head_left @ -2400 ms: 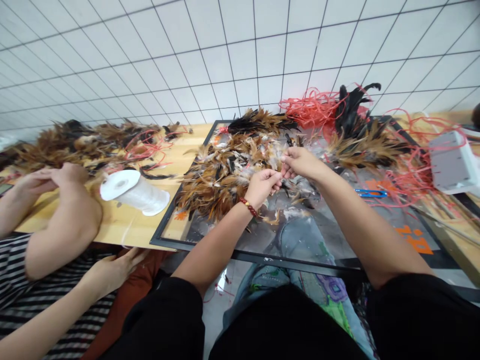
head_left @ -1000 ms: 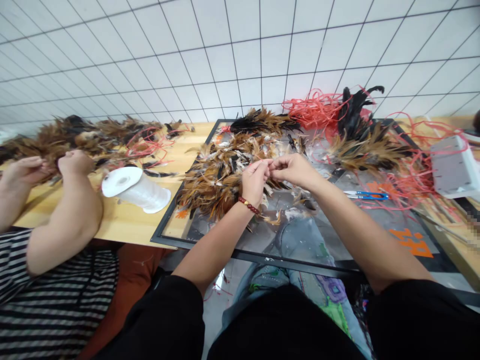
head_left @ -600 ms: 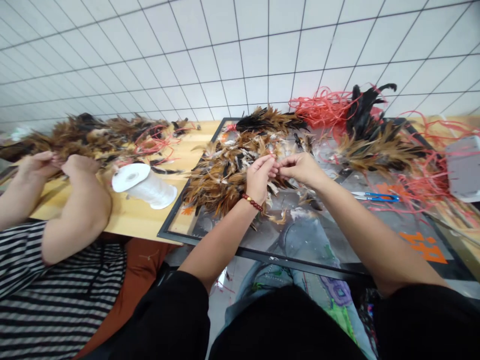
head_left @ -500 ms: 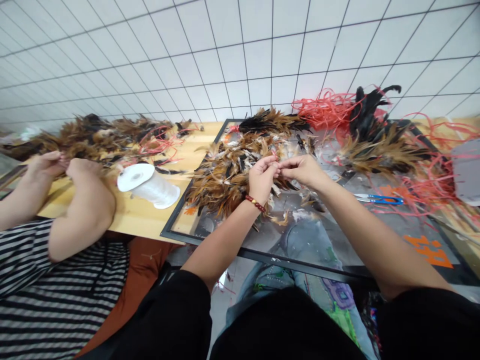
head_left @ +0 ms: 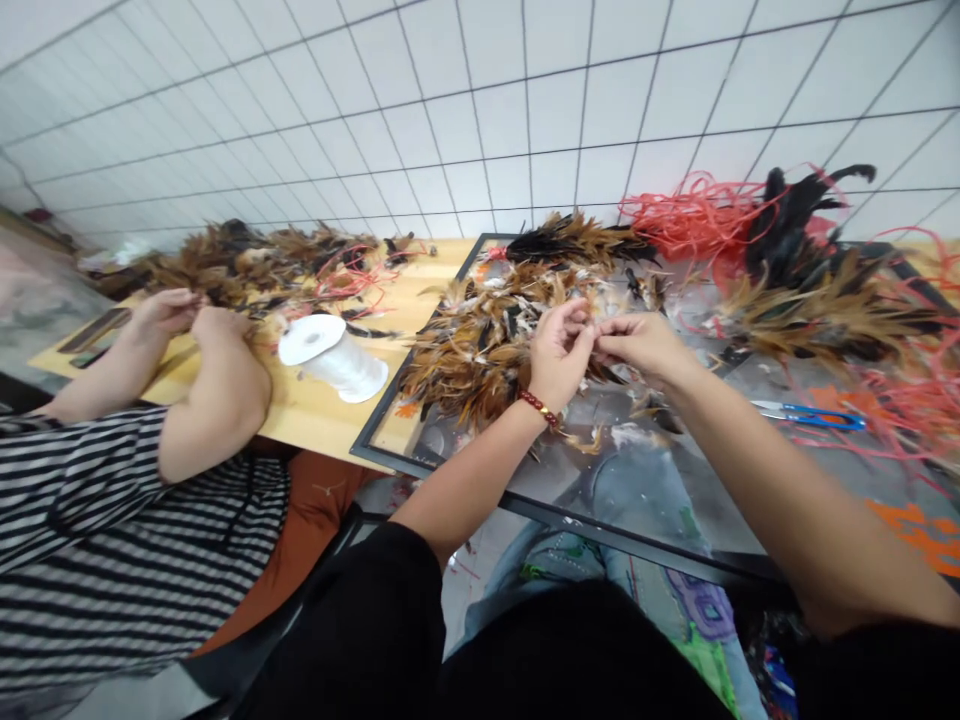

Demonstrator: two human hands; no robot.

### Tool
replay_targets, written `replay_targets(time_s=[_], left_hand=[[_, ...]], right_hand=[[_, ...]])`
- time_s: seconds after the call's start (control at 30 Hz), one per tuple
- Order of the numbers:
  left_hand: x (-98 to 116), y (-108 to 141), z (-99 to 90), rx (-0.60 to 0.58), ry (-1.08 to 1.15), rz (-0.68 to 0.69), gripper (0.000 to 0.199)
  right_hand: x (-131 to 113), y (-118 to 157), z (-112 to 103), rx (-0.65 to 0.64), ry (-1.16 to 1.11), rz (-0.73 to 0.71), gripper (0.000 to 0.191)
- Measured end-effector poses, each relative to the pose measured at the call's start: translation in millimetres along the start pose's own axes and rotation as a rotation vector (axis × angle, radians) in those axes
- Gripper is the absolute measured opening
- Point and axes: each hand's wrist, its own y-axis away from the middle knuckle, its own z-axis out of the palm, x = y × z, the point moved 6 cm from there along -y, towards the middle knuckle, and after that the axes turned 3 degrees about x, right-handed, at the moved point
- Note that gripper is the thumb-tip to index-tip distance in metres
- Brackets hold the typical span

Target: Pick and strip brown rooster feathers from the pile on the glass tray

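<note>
My left hand [head_left: 561,352], with a red bead bracelet [head_left: 540,408] at its wrist, is closed in a pinch. The fingertips of my right hand [head_left: 646,345] meet it, also pinched. Whatever lies between the fingers is too small to make out. Both hands are over the right side of a heap of brown and tan feathers [head_left: 469,365], which rests on a dark-framed glass panel [head_left: 551,485]. Blue-handled thread snips [head_left: 821,416] lie on the glass to the right of my right forearm.
A white spool [head_left: 341,360] stands left of the panel on the wooden table [head_left: 300,420]. Tangled red raffia-like strips [head_left: 697,220] and dark feathers [head_left: 795,225] lie by the tiled wall. At left, a co-worker in a striped shirt [head_left: 135,530] handles feathers.
The view has swung left, so everything sits further right. My left hand's fingers have lifted apart a little from the palm, while the fingertips of both hands stay together.
</note>
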Motion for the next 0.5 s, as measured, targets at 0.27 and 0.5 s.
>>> replay_targets(time_s=[0.27,0.5], left_hand=[[-10.6,-10.7,-0.8,-0.021,-0.079,0.033,0.008],[-27.7,-13.6,-1.2,-0.012,0.051,-0.140,0.007]], right_hand=[[-3.2,-1.0,-6.6,0.050,0.062,-0.061,0.036],[-7.5,4.0,-3.6,0.045,0.051,0.040,0.026]])
